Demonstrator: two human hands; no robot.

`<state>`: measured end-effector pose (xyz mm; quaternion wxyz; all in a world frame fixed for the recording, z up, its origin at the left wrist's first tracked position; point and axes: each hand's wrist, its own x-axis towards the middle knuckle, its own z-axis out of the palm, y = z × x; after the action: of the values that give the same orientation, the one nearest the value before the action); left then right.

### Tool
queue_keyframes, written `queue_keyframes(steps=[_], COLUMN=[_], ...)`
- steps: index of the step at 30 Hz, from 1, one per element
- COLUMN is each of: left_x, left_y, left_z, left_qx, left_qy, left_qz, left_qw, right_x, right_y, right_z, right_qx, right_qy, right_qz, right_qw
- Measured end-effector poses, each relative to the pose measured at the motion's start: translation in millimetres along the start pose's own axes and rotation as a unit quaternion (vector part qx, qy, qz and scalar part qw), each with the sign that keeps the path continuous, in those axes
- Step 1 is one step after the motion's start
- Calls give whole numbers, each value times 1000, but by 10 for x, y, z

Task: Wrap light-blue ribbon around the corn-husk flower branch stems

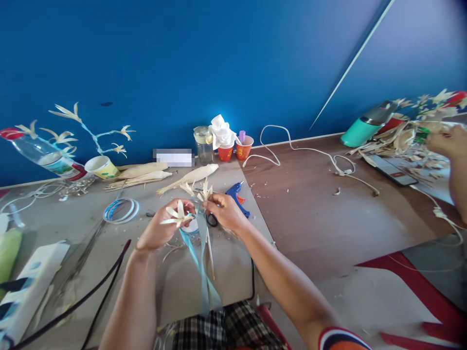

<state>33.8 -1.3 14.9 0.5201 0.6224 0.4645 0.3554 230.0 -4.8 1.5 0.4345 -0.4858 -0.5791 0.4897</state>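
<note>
Closed fingers of my left hand (155,228) hold a pale, dried-husk flower (178,215) with narrow petals. Close beside it, my right hand (224,210) pinches the upper end of a light-blue ribbon (202,272), which hangs between my forearms down to my lap. A second husk flower (205,189) shows just above the right fingertips; whether they grip it too, I cannot tell. Under my hands are a roll of tape (190,225) and a black loop handle (212,220), partly hidden. A blue glue gun (235,198) lies just beyond my right hand.
Dried husks (193,177), a jar (204,146) and red paper cups (243,148) stand along the wall. At left are a paper cup (102,167) with a flower branch, a bottle (51,158) and a power strip (36,282). Another person's hand (447,141) is at far right, near a phone (390,170).
</note>
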Motion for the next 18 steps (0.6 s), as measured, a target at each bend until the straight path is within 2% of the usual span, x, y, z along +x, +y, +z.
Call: queue_keyframes(steps=[5,7,9,11,13,15,18], left_x=[0,23,54,83,100,101,79], left_y=[54,46,63,122,215,316,436], left_z=[130,180,217,244,272,314,414], left_qx=[-6,-57,-116,-148,-160,-158,-131], left_qy=[39,82,133,186,220,227,225], left_qz=[0,2,14,16,17,28,34], left_qw=[999,995,984,971,962,961,965], right_x=[-18,-49,-94,-144,-186,-202,-173], right_y=[-43,-64,-85,-107,-125,-136,-135], right_z=[16,28,41,59,89,133,193], right_qx=[-19,-73,-132,-148,-109,-46,63], right_qy=[15,77,173,223,190,130,103], right_qz=[-9,-49,-106,-164,-210,-218,-144], right_qw=[1000,993,970,950,953,966,982])
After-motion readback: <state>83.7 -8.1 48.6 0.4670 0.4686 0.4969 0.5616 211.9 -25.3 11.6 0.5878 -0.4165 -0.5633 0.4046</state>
